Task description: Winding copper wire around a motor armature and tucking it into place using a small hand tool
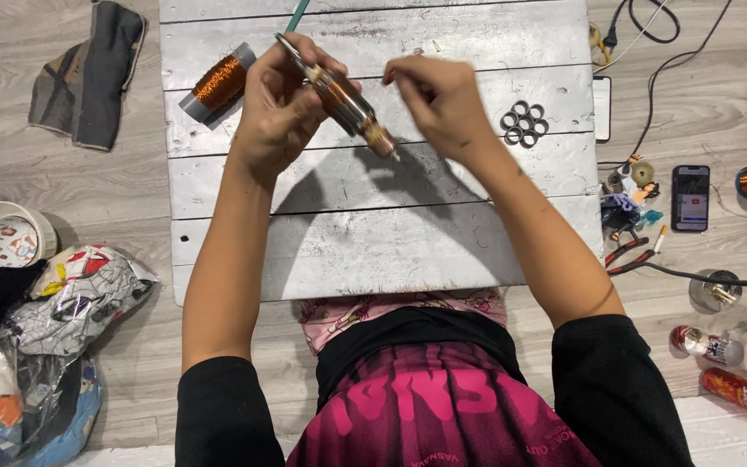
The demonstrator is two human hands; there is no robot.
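The motor armature (346,102) looks like shiny metal with glossy copper windings. The spool (218,83) carries bright copper wire on a dull grey core. The board (443,251) is painted wood, matt silver-grey, scratched and rough. The rings (524,123) appear to be grey metal. The floor (131,190) is pale matt wood-grain.

Both arms extended; left grip (280,108) clenched, right grip (438,99) pinching.

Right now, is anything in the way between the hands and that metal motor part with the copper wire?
Nothing visible is. The left hand already holds the motor part above the grey board, and the right hand pinches right beside its lower end. The copper wire spool and metal rings lie off to the sides.
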